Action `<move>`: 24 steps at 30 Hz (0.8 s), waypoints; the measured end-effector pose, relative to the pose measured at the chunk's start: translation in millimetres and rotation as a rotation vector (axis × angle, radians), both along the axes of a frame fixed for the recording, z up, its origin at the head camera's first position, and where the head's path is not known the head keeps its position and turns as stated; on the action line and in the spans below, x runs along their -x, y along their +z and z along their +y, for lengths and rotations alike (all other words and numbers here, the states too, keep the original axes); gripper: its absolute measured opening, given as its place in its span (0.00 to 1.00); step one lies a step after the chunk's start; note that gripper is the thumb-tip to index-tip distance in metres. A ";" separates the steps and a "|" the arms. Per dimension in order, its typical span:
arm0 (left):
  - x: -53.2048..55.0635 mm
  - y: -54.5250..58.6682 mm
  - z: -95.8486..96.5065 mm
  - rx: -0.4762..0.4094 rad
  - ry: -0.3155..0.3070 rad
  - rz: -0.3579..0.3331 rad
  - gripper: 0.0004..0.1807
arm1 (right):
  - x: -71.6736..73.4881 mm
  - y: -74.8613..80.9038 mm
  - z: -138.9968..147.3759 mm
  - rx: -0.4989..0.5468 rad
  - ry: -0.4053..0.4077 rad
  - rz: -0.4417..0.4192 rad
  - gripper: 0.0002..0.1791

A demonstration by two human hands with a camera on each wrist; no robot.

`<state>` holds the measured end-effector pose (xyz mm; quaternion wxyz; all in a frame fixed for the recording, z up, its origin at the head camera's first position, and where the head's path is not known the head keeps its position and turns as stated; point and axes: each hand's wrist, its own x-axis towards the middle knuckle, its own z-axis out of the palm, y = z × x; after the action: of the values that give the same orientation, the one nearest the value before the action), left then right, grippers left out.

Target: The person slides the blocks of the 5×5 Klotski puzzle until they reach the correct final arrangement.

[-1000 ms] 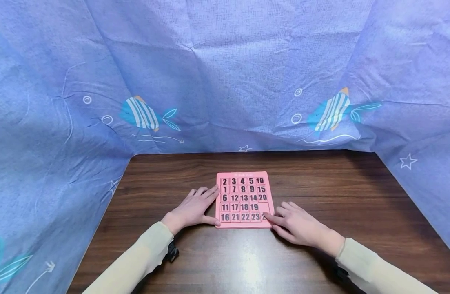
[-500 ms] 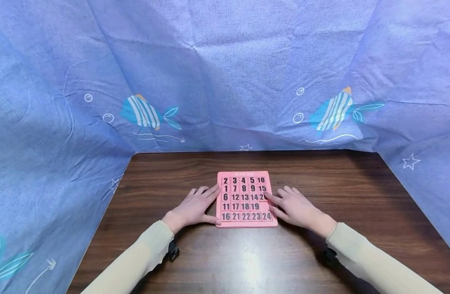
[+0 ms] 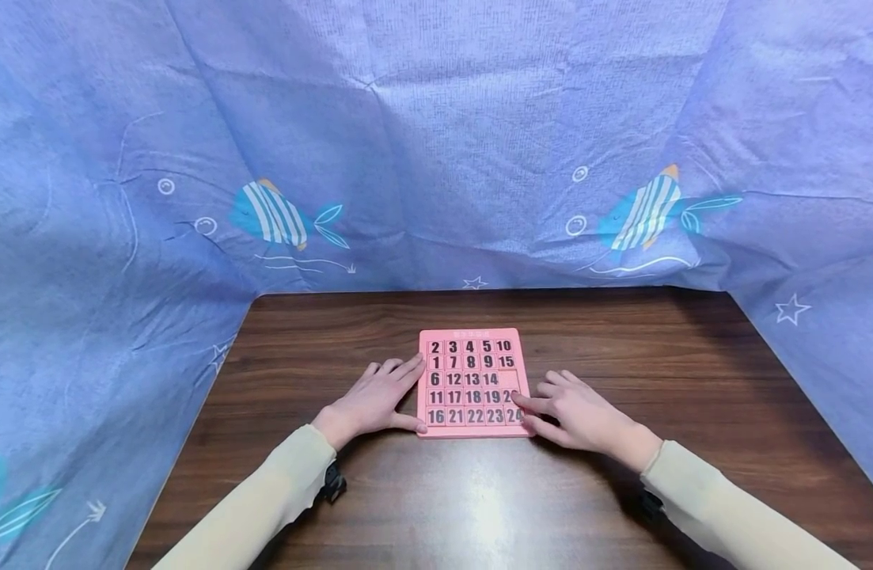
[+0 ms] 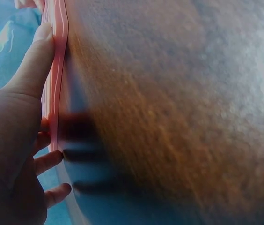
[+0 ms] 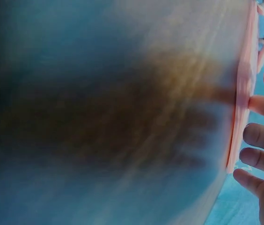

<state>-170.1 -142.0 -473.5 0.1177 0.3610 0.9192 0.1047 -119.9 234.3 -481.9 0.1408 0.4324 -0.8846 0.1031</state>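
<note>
A pink sliding number puzzle [image 3: 472, 432] lies flat on the table in the head view. Its gap [image 3: 508, 379] is at the right end of the third row, below tile 15 [image 3: 506, 362]. My left hand [image 3: 370, 402] rests on the board's left side with fingers extended, its thumb at the lower left corner. The right hand [image 3: 586, 418] touches tile 20 [image 3: 508, 396] with the index fingertip, partly covering the number. Its thumb lies by tile 24 [image 3: 514, 416] at the right edge. Both wrist views show the board edge-on, with its tile faces hidden.
The dark wooden table [image 3: 322, 332] extends around the puzzle. A blue fabric curtain [image 3: 464, 142] with fish prints stands behind it and at both sides. Dark wrist devices [image 3: 332, 481] sit under the pale sleeves [image 3: 265, 491].
The right hand has moved from tile 24 up to tile 20, then back toward me. Tile 20 has slid down one row, so the gap is now above it. The left hand stays put.
</note>
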 end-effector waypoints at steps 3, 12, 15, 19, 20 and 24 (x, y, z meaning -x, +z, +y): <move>0.5 1.1 0.6 -0.003 0.005 -0.009 0.59 | 5.0 2.0 -2.3 -0.015 -0.060 -0.020 0.19; 0.3 -3.5 1.6 0.014 0.006 -0.004 0.60 | 26.3 4.2 -11.0 -0.093 -0.231 -0.128 0.27; 0.1 -5.1 1.1 0.014 0.009 -0.008 0.60 | 28.1 5.4 -13.2 -0.111 -0.248 -0.158 0.26; -0.1 -4.9 0.0 0.004 0.011 0.001 0.60 | 24.1 7.5 -14.6 -0.095 -0.211 -0.141 0.23; 0.0 -4.4 -0.2 0.009 0.012 0.000 0.60 | 22.3 7.5 -14.7 -0.086 -0.186 -0.122 0.23; 0.8 -4.4 -1.8 0.008 0.011 0.001 0.60 | 15.2 3.6 -13.4 -0.046 -0.068 -0.017 0.21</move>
<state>-170.9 -143.8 -477.9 0.1180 0.3557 0.9216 0.1014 -135.1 220.9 -478.4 0.1267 0.4042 -0.9022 0.0815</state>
